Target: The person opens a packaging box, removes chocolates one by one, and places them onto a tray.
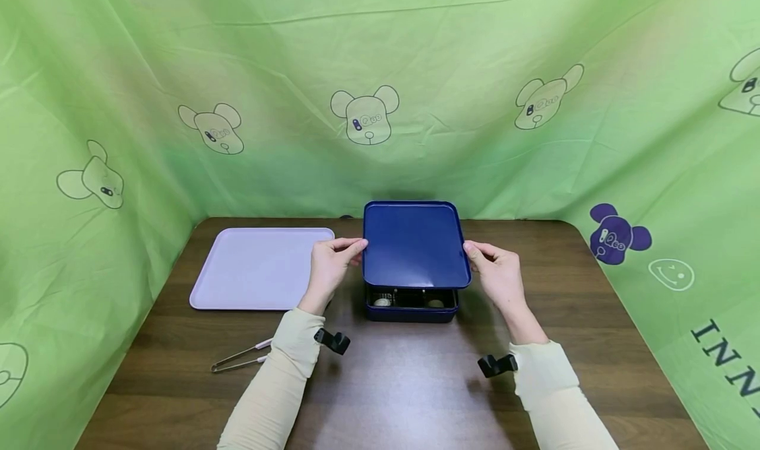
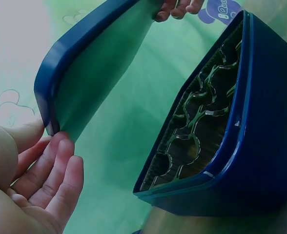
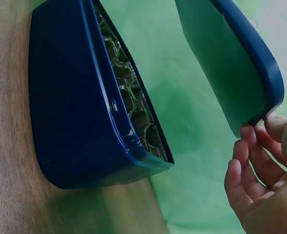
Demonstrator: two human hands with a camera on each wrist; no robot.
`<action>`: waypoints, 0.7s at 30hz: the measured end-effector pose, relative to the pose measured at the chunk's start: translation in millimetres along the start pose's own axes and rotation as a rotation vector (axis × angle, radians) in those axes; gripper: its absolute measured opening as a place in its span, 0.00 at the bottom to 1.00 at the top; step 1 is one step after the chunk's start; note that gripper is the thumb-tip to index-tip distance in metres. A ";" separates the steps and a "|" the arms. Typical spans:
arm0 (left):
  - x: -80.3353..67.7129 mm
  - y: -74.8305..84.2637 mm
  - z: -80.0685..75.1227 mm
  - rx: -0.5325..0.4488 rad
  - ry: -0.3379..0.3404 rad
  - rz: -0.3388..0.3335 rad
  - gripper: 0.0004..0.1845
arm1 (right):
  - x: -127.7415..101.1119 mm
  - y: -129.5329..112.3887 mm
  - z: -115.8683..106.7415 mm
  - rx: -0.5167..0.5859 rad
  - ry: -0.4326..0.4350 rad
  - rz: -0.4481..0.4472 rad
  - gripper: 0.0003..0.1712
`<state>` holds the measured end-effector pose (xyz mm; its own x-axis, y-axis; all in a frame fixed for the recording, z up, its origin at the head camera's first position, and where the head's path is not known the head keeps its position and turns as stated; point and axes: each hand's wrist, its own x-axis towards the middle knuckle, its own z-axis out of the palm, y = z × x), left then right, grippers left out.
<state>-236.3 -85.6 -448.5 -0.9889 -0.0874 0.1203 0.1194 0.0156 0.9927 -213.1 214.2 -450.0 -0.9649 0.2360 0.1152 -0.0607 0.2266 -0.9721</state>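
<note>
A dark blue square box [image 1: 411, 315] stands on the table, its top uncovered toward me. Above it hangs its blue lid [image 1: 415, 245], raised clear of the rim and held level between both hands. My left hand [image 1: 334, 265] pinches the lid's left edge between thumb and fingers. On the opposite edge, my right hand [image 1: 497, 272] pinches it the same way. Inside the box, both wrist views show a clear plastic insert [image 2: 194, 124] with rounded compartments. In the head view the lid covers most of the interior; small pale round shapes show near the front.
To the left lies a lavender tray [image 1: 255, 272] on the brown wooden table [image 1: 404, 397]. Metal tongs [image 1: 237, 357] with pale grips rest in front of the tray, partly behind my left forearm. A green printed curtain [image 1: 285, 166] encloses the table's back and sides.
</note>
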 end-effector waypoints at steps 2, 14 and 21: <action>0.0 -0.6 1.0 0.001 0.000 -0.003 0.10 | 0.8 0.9 -0.4 0.015 -0.006 0.012 0.21; -2.0 -3.6 33.5 -0.008 -0.025 -0.089 0.10 | 2.8 6.7 -20.8 -0.077 0.078 0.066 0.22; -9.0 -4.2 65.4 0.089 -0.111 -0.092 0.10 | 7.5 15.8 -46.7 -0.103 0.132 0.161 0.24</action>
<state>-233.7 -19.8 -454.1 -0.9996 0.0181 0.0222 0.0239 0.1015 0.9945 -209.4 263.7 -454.9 -0.9176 0.3975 -0.0077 0.1246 0.2692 -0.9550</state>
